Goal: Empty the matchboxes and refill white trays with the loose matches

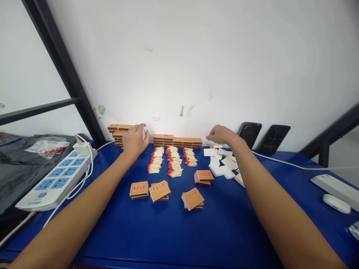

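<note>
My left hand [135, 139] is at the left stack of matchboxes [119, 136] by the wall, its fingers bent over and the thumb to the right. A pale edge shows between thumb and fingers; what it belongs to is unclear. My right hand [221, 133] is closed above the white matchbox trays [224, 171], with any held thing hidden. Between the hands stands a row of matchboxes [187, 142]. Before it lie three piles of red-tipped matches [174, 161]. Nearer are small stacks of matchboxes, among them one at the left [139, 189] and one at the right [193, 198].
A white power strip [57, 175] with cables lies at the left, beside a dark bag [17, 160] and a clear plastic bag [49, 147]. Two phones [273, 138] lean on the wall at the right. Farther right are a white earbud case [336, 203] and a long white block [335, 186].
</note>
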### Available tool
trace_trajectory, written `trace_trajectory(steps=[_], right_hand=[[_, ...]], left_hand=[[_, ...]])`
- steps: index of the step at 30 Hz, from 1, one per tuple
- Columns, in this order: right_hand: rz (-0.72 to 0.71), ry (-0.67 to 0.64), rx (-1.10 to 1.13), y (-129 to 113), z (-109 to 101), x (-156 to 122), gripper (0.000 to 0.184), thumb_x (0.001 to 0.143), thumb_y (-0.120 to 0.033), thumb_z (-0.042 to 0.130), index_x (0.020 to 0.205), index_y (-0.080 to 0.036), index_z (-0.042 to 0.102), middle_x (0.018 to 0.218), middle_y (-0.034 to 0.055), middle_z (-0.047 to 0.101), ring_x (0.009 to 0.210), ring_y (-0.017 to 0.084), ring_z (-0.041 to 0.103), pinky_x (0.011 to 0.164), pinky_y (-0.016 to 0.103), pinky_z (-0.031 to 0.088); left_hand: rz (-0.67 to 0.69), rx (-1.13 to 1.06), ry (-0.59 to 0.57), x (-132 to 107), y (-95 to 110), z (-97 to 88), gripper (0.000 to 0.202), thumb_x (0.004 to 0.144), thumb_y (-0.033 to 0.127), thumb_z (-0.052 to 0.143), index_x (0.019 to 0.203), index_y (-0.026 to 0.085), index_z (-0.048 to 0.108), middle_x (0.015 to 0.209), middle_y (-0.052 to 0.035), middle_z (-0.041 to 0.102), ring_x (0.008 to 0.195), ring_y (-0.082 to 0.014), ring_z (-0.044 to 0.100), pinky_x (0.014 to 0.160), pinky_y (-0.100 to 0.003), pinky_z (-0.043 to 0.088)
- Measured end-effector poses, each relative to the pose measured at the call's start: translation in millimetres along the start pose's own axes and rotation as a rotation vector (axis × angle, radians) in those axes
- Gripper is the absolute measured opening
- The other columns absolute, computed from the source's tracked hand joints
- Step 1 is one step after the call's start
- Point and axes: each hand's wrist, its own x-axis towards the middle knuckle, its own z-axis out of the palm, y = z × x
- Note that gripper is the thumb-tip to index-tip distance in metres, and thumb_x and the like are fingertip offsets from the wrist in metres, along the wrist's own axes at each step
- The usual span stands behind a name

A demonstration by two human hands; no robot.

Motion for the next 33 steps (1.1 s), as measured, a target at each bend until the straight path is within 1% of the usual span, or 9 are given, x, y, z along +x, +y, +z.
trace_trajectory(steps=[2, 4, 8, 11, 15, 20, 25, 30, 33], right_hand=[[-0.006, 0.012, 0.008, 0, -3, -2, 0.023, 0.093, -0.032, 0.069, 0.099, -0.013, 0.080, 0.091, 0.0158, 0.079, 0.085, 0.027, 0.074, 0.074, 0.035, 0.054], [-0.009, 0.025, 0.016, 1, -6, -4, 0.023, 0.093, -0.032, 0.070, 0.100, -0.013, 0.080, 0.092, 0.0151, 0.080, 0.084, 0.027, 0.074, 0.074, 0.034, 0.054], [-0.020, 0.048, 0.036, 5, -12, -5, 0.022, 0.094, -0.032, 0.069, 0.099, -0.014, 0.081, 0.100, 0.0149, 0.081, 0.090, 0.027, 0.074, 0.078, 0.033, 0.054], [-0.027, 0.054, 0.053, 7, -15, -4, 0.021, 0.094, -0.032, 0.070, 0.099, -0.016, 0.081, 0.108, 0.0146, 0.081, 0.098, 0.027, 0.074, 0.083, 0.033, 0.055], [-0.036, 0.057, 0.073, 8, -16, -5, 0.019, 0.093, -0.034, 0.073, 0.098, -0.017, 0.082, 0.107, 0.0135, 0.081, 0.100, 0.027, 0.074, 0.087, 0.035, 0.055], [-0.052, 0.058, 0.081, 8, -19, -7, 0.019, 0.094, -0.034, 0.071, 0.096, -0.018, 0.080, 0.101, 0.0123, 0.081, 0.095, 0.027, 0.074, 0.085, 0.037, 0.055], [-0.064, 0.044, 0.079, 7, -25, -10, 0.020, 0.095, -0.035, 0.070, 0.097, -0.018, 0.080, 0.092, 0.0103, 0.080, 0.090, 0.026, 0.073, 0.081, 0.036, 0.055], [-0.066, 0.039, 0.082, 6, -28, -12, 0.020, 0.095, -0.034, 0.070, 0.098, -0.018, 0.081, 0.089, 0.0098, 0.080, 0.090, 0.026, 0.073, 0.082, 0.036, 0.054], [-0.068, 0.034, 0.093, 7, -30, -13, 0.021, 0.095, -0.035, 0.070, 0.100, -0.017, 0.081, 0.091, 0.0101, 0.081, 0.092, 0.026, 0.073, 0.082, 0.035, 0.054]], left_hand=[[0.061, 0.044, 0.070, 3, -9, -3.1, 0.049, 0.103, 0.036, 0.049, 0.145, 0.015, 0.059, 0.128, -0.0184, 0.069, 0.122, -0.0372, 0.062, 0.099, -0.045, 0.047], [0.121, 0.089, 0.084, 5, -19, -2.7, 0.056, 0.099, 0.040, 0.056, 0.149, 0.014, 0.055, 0.133, -0.0212, 0.064, 0.126, -0.0403, 0.056, 0.105, -0.049, 0.043], [0.173, 0.106, 0.003, 5, -37, 5.4, 0.059, 0.093, 0.044, 0.068, 0.144, 0.016, 0.056, 0.141, -0.0228, 0.057, 0.132, -0.0431, 0.049, 0.113, -0.054, 0.037], [0.175, 0.095, -0.036, 5, -43, 10.3, 0.061, 0.091, 0.046, 0.073, 0.142, 0.018, 0.056, 0.142, -0.0232, 0.057, 0.133, -0.0431, 0.048, 0.115, -0.054, 0.035], [0.190, 0.121, -0.061, 7, -48, 11.2, 0.063, 0.089, 0.048, 0.077, 0.142, 0.021, 0.056, 0.139, -0.0211, 0.060, 0.132, -0.0425, 0.049, 0.113, -0.054, 0.036], [0.190, 0.154, -0.080, 9, -50, 10.1, 0.064, 0.089, 0.040, 0.079, 0.145, 0.024, 0.054, 0.139, -0.0191, 0.062, 0.131, -0.0423, 0.050, 0.112, -0.055, 0.036], [0.169, 0.175, -0.056, 10, -49, 7.2, 0.061, 0.092, 0.039, 0.075, 0.147, 0.025, 0.054, 0.139, -0.0184, 0.062, 0.131, -0.0424, 0.050, 0.112, -0.057, 0.034], [0.178, 0.165, -0.073, 12, -52, 5.7, 0.049, 0.096, 0.041, 0.069, 0.142, 0.027, 0.060, 0.138, -0.0170, 0.065, 0.129, -0.0416, 0.051, 0.112, -0.058, 0.034], [0.181, 0.174, -0.068, 12, -52, 6.2, 0.050, 0.099, 0.040, 0.065, 0.146, 0.026, 0.057, 0.138, -0.0173, 0.066, 0.130, -0.0413, 0.051, 0.111, -0.056, 0.035]])
